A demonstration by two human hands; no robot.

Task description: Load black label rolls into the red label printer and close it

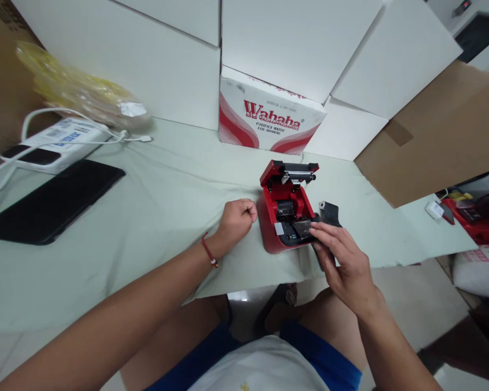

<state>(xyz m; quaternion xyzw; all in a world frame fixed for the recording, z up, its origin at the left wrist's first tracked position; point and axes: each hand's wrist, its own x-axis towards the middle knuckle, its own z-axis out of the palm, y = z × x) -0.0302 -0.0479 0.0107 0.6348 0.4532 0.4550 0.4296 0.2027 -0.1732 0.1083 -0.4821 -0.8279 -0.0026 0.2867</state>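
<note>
A red printer [269, 231] stands on the cloth-covered table with its lid [293, 172] raised. Inside it lies a roll wound with dark, glossy ribbon [286, 209], and a loose stretch of this dark film reaches the front right edge. My right hand [344, 263] is at that edge, fingertips on top and thumb below, pinching the film's end. To the left of the printer, my left hand [237, 220] rests in a loose fist, with nothing visible in it. A small roll of black ribbon [330, 213] lies just right of the printer.
A white and red water carton [269, 117] stands behind the printer, against white boxes [277, 43]. On the left are a black flat case [57, 201], a white power bank [61, 144] with cables and a yellow plastic bag [77, 87]. A brown cardboard panel [440, 130] leans at right.
</note>
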